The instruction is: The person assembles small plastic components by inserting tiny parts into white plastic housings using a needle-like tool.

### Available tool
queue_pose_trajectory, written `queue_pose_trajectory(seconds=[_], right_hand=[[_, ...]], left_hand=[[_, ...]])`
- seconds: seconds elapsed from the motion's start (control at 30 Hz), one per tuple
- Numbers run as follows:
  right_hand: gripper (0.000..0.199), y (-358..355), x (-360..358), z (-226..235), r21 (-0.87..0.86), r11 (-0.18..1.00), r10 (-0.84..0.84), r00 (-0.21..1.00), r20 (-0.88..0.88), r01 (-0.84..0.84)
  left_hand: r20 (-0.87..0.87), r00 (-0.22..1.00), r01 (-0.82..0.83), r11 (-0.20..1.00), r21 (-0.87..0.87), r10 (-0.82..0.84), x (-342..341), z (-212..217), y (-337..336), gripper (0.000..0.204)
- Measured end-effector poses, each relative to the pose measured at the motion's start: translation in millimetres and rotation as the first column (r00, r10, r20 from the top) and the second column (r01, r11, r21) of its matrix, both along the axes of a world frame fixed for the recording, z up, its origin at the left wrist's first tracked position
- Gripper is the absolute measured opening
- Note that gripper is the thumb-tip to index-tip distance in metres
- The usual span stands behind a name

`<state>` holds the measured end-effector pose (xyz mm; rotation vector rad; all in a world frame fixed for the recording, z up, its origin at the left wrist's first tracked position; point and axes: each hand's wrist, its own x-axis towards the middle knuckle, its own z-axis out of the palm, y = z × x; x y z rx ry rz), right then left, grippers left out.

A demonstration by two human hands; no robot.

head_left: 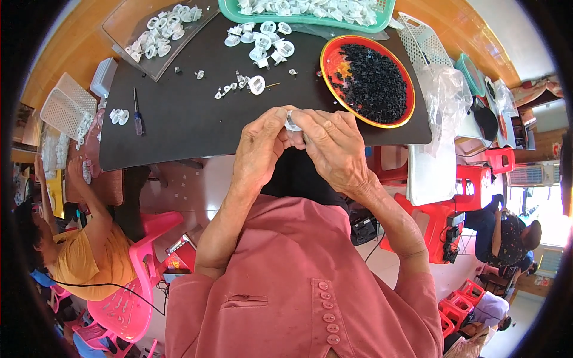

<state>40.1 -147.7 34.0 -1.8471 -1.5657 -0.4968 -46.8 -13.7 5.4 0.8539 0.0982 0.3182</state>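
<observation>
Basically both hands meet at the table's near edge: left hand (258,149) and right hand (334,146) pinch one small white plastic ring piece (292,123) between fingertips; one round red bowl of black plastic bits (367,80) just beyond the right hand; one blue-handled screwdriver (137,113) far left of the left hand; loose white pieces beyond, too many to count.

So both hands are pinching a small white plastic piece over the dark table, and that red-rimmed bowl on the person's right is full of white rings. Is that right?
Not quite: the red-rimmed bowl holds small black pieces, not white rings. The white rings lie loose on the dark table and in the green tray. The rest stands: in the head view the left hand and right hand pinch a small white plastic piece together.
</observation>
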Motion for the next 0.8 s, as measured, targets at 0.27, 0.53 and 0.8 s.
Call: queue_pose_trajectory(seconds=[0.27, 0.53, 0.8], right_hand=[[0.051, 19, 0, -4, 0.021, 1.0, 0.021, 0.997, 0.076, -0.022], [0.056, 34, 11, 1, 0.01, 0.993, 0.117, 0.97, -0.212, -0.118], [0.048, 41, 16, -4, 0.116, 0.993, 0.085, 0.88, -0.468, -0.034]], left_hand=[[-0.082, 0.986, -0.143, 0.99, 0.006, 0.143, 2, 15, 5, 0.031], [-0.07, 0.99, -0.118, 0.987, 0.111, 0.126, 4, 16, 32, 0.032], [0.109, 0.855, -0.39, 0.49, 0.779, 0.507, 49, 66, 115, 0.028]])
